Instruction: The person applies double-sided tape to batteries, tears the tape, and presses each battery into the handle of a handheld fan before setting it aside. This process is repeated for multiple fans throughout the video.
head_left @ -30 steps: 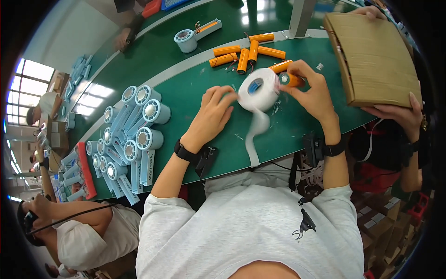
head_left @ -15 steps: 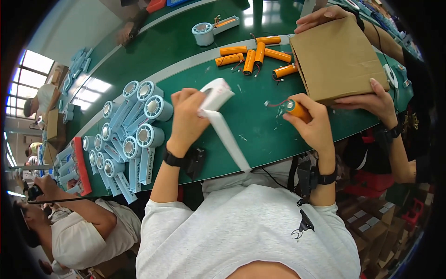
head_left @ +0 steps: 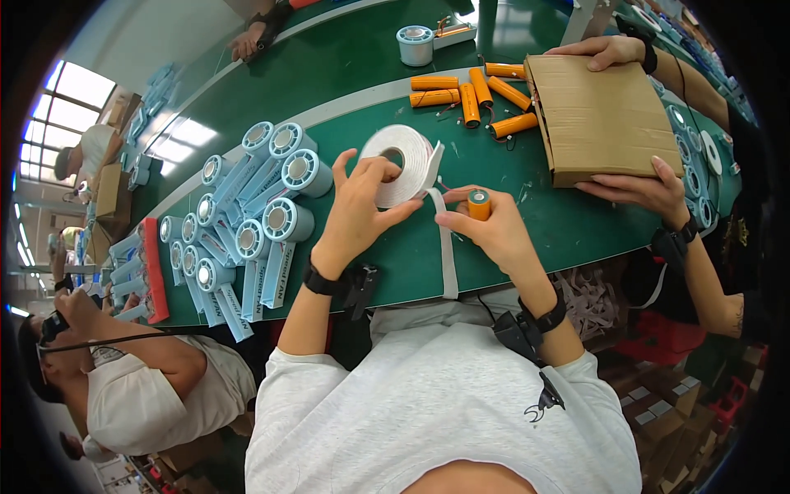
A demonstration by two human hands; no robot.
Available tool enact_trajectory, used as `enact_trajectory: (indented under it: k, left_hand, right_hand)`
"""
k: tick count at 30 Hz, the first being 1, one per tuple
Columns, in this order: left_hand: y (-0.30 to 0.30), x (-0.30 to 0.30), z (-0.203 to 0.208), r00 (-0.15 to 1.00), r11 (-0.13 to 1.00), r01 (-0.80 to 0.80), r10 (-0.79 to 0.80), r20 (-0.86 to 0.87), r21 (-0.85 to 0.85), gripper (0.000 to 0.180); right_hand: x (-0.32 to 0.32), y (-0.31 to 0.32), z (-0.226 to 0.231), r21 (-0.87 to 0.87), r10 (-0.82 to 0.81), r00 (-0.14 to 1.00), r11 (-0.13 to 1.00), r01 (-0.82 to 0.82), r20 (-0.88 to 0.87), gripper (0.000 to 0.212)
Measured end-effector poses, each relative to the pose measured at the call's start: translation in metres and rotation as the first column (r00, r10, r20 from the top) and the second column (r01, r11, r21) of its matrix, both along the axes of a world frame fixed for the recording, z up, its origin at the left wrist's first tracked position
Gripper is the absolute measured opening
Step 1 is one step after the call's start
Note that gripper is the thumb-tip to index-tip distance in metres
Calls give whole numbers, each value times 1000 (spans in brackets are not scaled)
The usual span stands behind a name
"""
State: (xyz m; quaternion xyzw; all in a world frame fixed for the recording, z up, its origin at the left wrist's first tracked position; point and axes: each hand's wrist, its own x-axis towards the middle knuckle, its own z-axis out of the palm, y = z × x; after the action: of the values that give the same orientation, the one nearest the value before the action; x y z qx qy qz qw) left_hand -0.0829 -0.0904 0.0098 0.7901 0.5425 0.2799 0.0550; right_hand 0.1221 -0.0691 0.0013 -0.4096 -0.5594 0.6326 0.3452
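Left hand (head_left: pixel 358 210) grips one tape roll (head_left: pixel 398 165); right hand (head_left: pixel 494 230), one orange cell (head_left: pixel 479 203).

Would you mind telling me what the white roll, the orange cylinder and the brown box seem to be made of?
The white roll in the left hand looks like matte foam or cloth tape: thick layers, and a limp strip hanging off it. The orange cylinder in the right hand seems wrapped in glossy plastic film, with a pale end. The brown box looks like plain matte cardboard.
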Motion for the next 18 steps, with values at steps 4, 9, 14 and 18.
enact_trajectory:
  k: [4,9,14,18]
  left_hand:
    - [5,5,3,993,994,-88,83,80,61,49]
    - [25,-5,12,997,978,-71,71,5,194,51]
    - [28,-15,3,941,979,-183,149,303,87,52]
    - [23,-13,-4,967,961,-160,107,230,226,48]
  right_hand:
    - [-11,0,0,82,88,992,993,-81,-88,14]
    - [-2,2,28,241,139,982,956,-167,131,17]
    - [18,13,24,81,-47,991,995,58,-128,26]
    - [19,26,33,149,-24,988,988,47,-150,29]
